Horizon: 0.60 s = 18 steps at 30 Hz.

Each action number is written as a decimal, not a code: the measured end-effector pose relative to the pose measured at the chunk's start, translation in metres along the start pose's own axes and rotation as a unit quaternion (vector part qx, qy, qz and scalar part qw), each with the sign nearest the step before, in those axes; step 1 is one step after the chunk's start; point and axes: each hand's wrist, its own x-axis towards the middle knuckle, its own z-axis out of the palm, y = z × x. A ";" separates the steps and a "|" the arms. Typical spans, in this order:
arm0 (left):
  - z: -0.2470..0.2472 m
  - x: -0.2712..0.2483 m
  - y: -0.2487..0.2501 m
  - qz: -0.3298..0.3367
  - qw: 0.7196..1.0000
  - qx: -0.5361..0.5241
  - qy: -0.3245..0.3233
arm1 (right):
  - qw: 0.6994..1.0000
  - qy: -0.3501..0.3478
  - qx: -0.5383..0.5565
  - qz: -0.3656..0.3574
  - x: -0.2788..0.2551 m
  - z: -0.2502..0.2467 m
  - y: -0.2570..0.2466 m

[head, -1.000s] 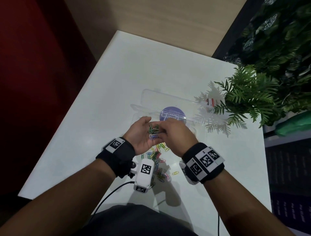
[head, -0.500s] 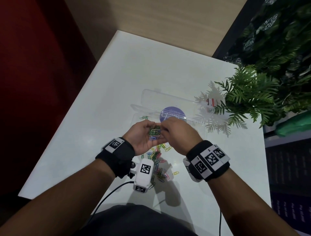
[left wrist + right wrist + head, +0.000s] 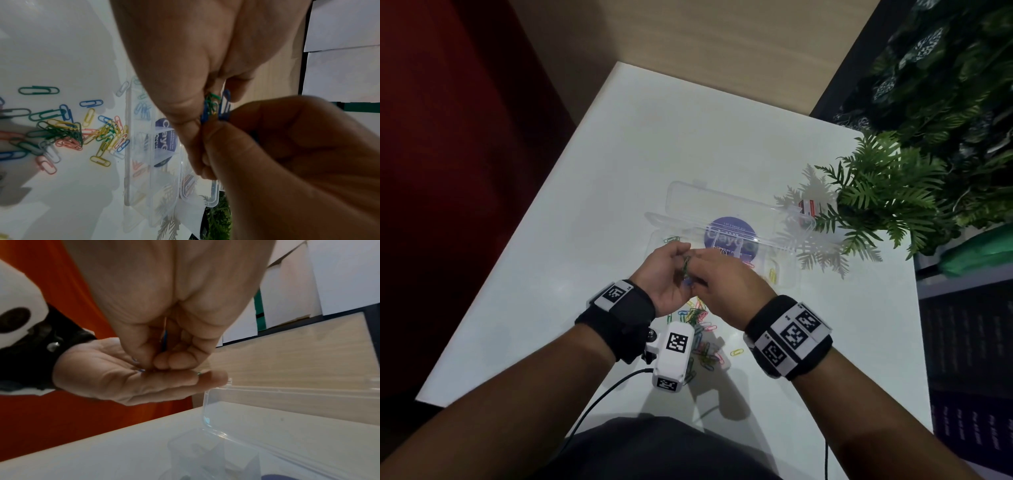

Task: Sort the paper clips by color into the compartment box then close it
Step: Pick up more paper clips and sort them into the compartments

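My left hand (image 3: 678,256) is cupped round a small bunch of green and blue paper clips (image 3: 686,266), just above the near left end of the clear compartment box (image 3: 789,270). My right hand (image 3: 700,265) meets it from the right. In the left wrist view its fingertips (image 3: 213,129) pinch a blue clip (image 3: 225,104) in that bunch. The box lid (image 3: 722,202) lies open behind. Green clips (image 3: 671,238) lie in the left compartment and yellow ones (image 3: 774,274) at the right end. A loose mixed pile of clips (image 3: 700,320) lies on the table under my wrists.
A white table (image 3: 619,178) carries everything; its left edge drops off beside a dark red wall. A green fern (image 3: 887,198) overhangs the box's right end. A cable (image 3: 599,401) runs from the left wrist camera toward my body.
My left palm has tilted more on edge toward the right hand. The right fingers have closed in on the bunch. Both hands stay over the box's near left end.
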 end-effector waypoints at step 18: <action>-0.007 -0.002 0.004 -0.017 1.000 -0.007 0.024 | 0.998 0.060 0.014 -0.026 0.013 0.018 0.001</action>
